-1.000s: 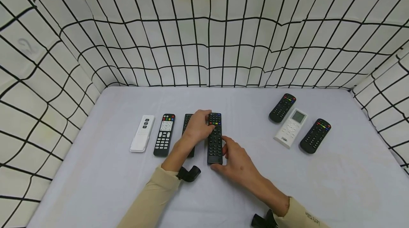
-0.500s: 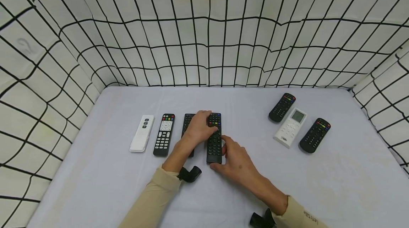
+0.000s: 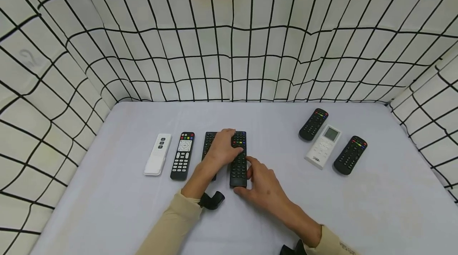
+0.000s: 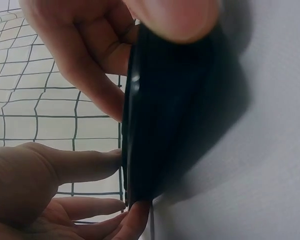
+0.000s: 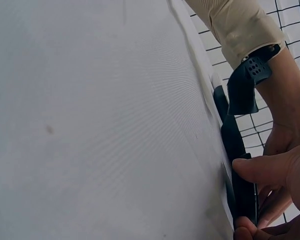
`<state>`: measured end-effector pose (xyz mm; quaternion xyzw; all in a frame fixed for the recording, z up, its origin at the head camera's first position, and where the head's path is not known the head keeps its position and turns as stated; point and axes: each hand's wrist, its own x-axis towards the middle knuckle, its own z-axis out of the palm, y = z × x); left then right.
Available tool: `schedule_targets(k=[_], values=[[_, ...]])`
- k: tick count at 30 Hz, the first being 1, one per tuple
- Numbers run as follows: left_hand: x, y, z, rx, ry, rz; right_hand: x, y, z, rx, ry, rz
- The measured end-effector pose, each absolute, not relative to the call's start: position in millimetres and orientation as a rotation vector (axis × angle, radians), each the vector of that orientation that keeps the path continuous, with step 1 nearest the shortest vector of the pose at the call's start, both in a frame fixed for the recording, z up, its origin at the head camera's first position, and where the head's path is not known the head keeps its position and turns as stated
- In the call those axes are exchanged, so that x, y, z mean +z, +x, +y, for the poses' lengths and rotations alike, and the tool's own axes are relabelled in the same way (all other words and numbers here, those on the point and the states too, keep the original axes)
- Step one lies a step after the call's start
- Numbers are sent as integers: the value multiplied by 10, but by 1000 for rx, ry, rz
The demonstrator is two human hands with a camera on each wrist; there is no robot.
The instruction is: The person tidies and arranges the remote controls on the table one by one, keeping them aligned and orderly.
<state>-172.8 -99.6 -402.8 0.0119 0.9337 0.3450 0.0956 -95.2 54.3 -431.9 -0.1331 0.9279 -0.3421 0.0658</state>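
Note:
In the head view a long black remote control (image 3: 238, 173) lies upright in the frame between both hands. My left hand (image 3: 221, 151) grips its far part, thumb across the buttons. My right hand (image 3: 264, 189) holds the near end, thumb at the bottom edge and fingers along the right side. The left wrist view shows the dark remote control (image 4: 160, 115) close up beside the white cloth, with fingers at both ends. In the right wrist view the thumb and fingertips of my right hand (image 5: 277, 170) hold the remote control's edge. Another black remote (image 3: 208, 141) is partly hidden under my left hand.
A white remote (image 3: 158, 154) and a black remote with white buttons (image 3: 182, 155) lie to the left. Two black remotes (image 3: 313, 124) and a white remote with a screen (image 3: 323, 146) lie at the right. A black grid on white (image 3: 229, 40) encloses the white-covered table (image 3: 107, 207).
The head view has tilted slightly, so everything sits a little lower. My left thumb has crept slightly right across the remote control. Both hands keep their hold on it.

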Motion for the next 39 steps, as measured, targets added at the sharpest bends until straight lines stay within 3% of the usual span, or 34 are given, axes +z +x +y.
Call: schedule_targets(k=[39], values=[[-4066,-1711,-958,1033,37,2791,-4283,-931,657,-1173,-387,2690]])
